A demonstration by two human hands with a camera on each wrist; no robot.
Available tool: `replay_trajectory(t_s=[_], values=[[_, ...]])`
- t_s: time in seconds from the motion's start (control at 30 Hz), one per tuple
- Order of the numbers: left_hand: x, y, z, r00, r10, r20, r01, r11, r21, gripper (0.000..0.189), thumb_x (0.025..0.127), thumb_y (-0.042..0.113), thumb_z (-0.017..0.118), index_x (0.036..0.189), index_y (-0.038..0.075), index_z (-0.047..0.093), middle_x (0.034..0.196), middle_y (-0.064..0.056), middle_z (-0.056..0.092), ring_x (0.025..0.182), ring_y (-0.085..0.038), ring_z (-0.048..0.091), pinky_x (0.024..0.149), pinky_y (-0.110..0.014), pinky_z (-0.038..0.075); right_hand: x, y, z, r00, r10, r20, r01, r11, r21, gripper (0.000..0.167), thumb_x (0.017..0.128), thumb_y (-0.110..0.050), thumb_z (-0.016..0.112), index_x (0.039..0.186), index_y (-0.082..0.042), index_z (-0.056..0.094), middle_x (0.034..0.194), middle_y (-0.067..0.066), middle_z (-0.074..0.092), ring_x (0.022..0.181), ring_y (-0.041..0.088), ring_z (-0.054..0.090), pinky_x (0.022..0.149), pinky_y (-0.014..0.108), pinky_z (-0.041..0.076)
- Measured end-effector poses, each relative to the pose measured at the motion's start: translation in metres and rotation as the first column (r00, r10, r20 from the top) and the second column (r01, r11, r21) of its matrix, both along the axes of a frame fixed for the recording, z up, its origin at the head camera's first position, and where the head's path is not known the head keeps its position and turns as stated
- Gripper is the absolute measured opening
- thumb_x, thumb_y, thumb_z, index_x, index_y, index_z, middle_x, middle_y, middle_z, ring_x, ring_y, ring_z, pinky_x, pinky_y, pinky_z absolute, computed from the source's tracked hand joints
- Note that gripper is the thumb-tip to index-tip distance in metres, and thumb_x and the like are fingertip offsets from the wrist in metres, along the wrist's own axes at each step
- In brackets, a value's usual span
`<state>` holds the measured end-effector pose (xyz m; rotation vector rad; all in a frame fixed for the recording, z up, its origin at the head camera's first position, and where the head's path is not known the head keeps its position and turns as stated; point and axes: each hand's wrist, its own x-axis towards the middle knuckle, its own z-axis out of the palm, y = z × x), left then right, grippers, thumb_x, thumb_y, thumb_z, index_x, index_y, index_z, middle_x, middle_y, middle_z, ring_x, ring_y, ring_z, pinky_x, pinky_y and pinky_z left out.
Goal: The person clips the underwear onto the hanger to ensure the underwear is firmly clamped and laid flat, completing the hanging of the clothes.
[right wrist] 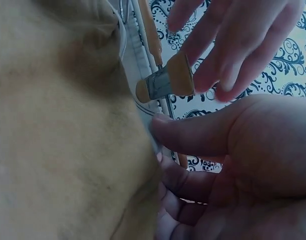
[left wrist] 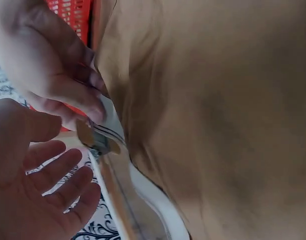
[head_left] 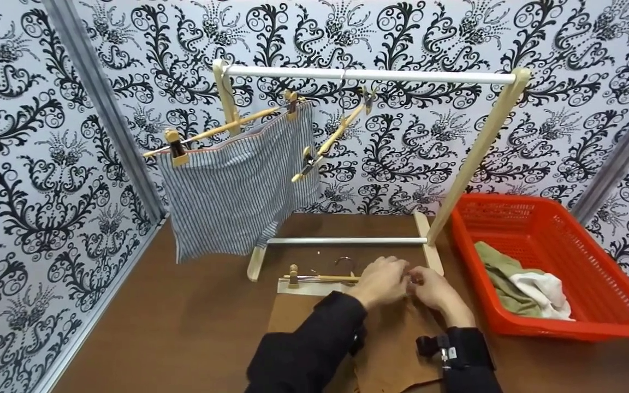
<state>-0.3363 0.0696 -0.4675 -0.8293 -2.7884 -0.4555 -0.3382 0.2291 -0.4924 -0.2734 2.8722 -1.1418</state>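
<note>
Left hand: the left hand (head_left: pixel 383 281) is in front of the rack (head_left: pixel 473 147). Its fingers are loose and a bit bent, right beside a wooden clip (right wrist: pixel 165 82). I cannot tell if a fingertip touches the clip.
Right hand: the right hand (head_left: pixel 435 289) is in front of the rack, near its right foot. Its thumb and fingers pinch the top edge of the brown pants (head_left: pixel 396 344) at one corner.
Arms: the left arm, in a black sleeve (head_left: pixel 309 349), slants over the pants toward the rack. The right arm leans in from the near right, with its hand turned toward the other hand.
Brown pants: they lie on the brown table (head_left: pixel 140 316) in front of the rack, with their pale waistband (head_left: pixel 314 287) nearest to it.
Pants hanger: a wooden hanger (head_left: pixel 325 278) lies along that waistband. Its left clip (head_left: pixel 293 275) sits on the band. I cannot tell if the right clip bites the cloth.
Hanging up: a striped garment (head_left: pixel 227 191) hangs at the left end of the rack. Another clip hanger (head_left: pixel 342 128) hangs near the middle of the rack's bar.
Red basket: the basket (head_left: pixel 598 329) stands right of the rack, with a green cloth (head_left: pixel 503 275) and a white cloth (head_left: pixel 544 292) inside.
Wall: black swirls cover the white wall (head_left: pixel 413 33) behind the rack.
</note>
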Motion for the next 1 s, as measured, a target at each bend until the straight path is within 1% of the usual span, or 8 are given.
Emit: replay_trajectory(t_s=[0.17, 0.33, 0.47, 0.63, 0.7, 0.8, 0.87, 1.0], values=[[-0.008, 0.003, -0.010, 0.994, 0.046, 0.100, -0.044, 0.999, -0.027, 0.023, 0.102, 0.027, 0.055, 0.116, 0.018, 0.072, 0.108, 0.000, 0.071, 0.103, -0.021, 0.066, 0.083, -0.039, 0.053, 0.005, -0.005, -0.003, 1.000, 0.008, -0.010, -0.009, 0.998, -0.060, 0.010, 0.090, 0.006, 0.062, 0.098, 0.002, 0.066, 0.097, 0.015, 0.069, 0.090, 0.030, 0.062, 0.077, 0.041, 0.051], [-0.012, -0.003, -0.020, 0.987, 0.072, 0.146, -0.082, 0.995, 0.061, 0.023, 0.101, 0.029, 0.057, 0.111, 0.018, 0.074, 0.105, 0.001, 0.072, 0.102, -0.021, 0.066, 0.082, -0.040, 0.052, 0.009, -0.008, -0.002, 0.999, 0.002, 0.050, 0.006, 0.989, -0.147, 0.010, 0.091, 0.008, 0.061, 0.099, 0.003, 0.065, 0.090, 0.011, 0.066, 0.076, 0.025, 0.062, 0.064, 0.034, 0.051], [-0.015, -0.006, -0.022, 0.981, 0.122, 0.154, -0.135, 0.988, 0.079, 0.028, 0.102, 0.038, 0.056, 0.098, 0.015, 0.072, 0.097, -0.002, 0.072, 0.094, -0.022, 0.068, 0.077, -0.040, 0.051, 0.009, -0.007, 0.001, 0.998, -0.007, 0.067, 0.018, 0.987, -0.162, 0.009, 0.091, 0.008, 0.061, 0.099, 0.004, 0.064, 0.087, 0.010, 0.065, 0.070, 0.023, 0.060, 0.060, 0.033, 0.050], [-0.016, -0.005, -0.019, 0.958, 0.184, 0.219, -0.205, 0.976, 0.078, 0.034, 0.101, 0.039, 0.056, 0.080, 0.014, 0.066, 0.092, -0.005, 0.073, 0.088, -0.023, 0.069, 0.077, -0.044, 0.051, 0.008, -0.005, 0.002, 0.995, -0.009, 0.096, 0.027, 0.981, -0.191, 0.010, 0.090, 0.009, 0.060, 0.100, 0.006, 0.063, 0.086, 0.012, 0.064, 0.064, 0.021, 0.059, 0.056, 0.032, 0.050], [-0.016, -0.004, -0.017, 0.950, 0.192, 0.247, -0.222, 0.970, 0.096, 0.031, 0.100, 0.037, 0.057, 0.082, 0.015, 0.069, 0.093, -0.003, 0.074, 0.090, -0.023, 0.069, 0.078, -0.045, 0.051, 0.009, -0.005, 0.001, 0.994, -0.008, 0.109, 0.031, 0.978, -0.207, 0.011, 0.091, 0.010, 0.059, 0.100, 0.006, 0.062, 0.085, 0.012, 0.064, 0.059, 0.021, 0.058, 0.054, 0.032, 0.049], [-0.017, -0.004, -0.015, 0.940, 0.183, 0.288, -0.228, 0.965, 0.131, 0.023, 0.099, 0.035, 0.057, 0.093, 0.018, 0.073, 0.099, 0.001, 0.074, 0.095, -0.022, 0.069, 0.082, -0.044, 0.051, 0.009, -0.004, 0.000, 0.993, -0.016, 0.114, 0.041, 0.976, -0.213, 0.010, 0.091, 0.009, 0.059, 0.100, 0.004, 0.062, 0.084, 0.012, 0.063, 0.056, 0.020, 0.057, 0.052, 0.032, 0.049], [-0.018, -0.004, -0.016, 0.938, 0.172, 0.301, -0.226, 0.962, 0.154, 0.020, 0.099, 0.034, 0.058, 0.101, 0.021, 0.074, 0.102, 0.003, 0.074, 0.097, -0.021, 0.069, 0.083, -0.042, 0.051, 0.009, -0.003, 0.000, 0.993, -0.020, 0.117, 0.045, 0.976, -0.213, 0.009, 0.091, 0.009, 0.059, 0.099, 0.004, 0.062, 0.084, 0.012, 0.062, 0.056, 0.020, 0.057, 0.052, 0.032, 0.049], [-0.020, -0.004, -0.017, 0.938, 0.144, 0.315, -0.209, 0.960, 0.184, 0.019, 0.099, 0.033, 0.059, 0.103, 0.021, 0.073, 0.097, 0.006, 0.073, 0.096, -0.018, 0.068, 0.083, -0.039, 0.051, 0.007, -0.002, 0.000, 0.995, -0.021, 0.102, 0.040, 0.982, -0.184, 0.008, 0.090, 0.008, 0.062, 0.098, 0.006, 0.063, 0.086, 0.012, 0.063, 0.066, 0.022, 0.060, 0.057, 0.032, 0.050]])
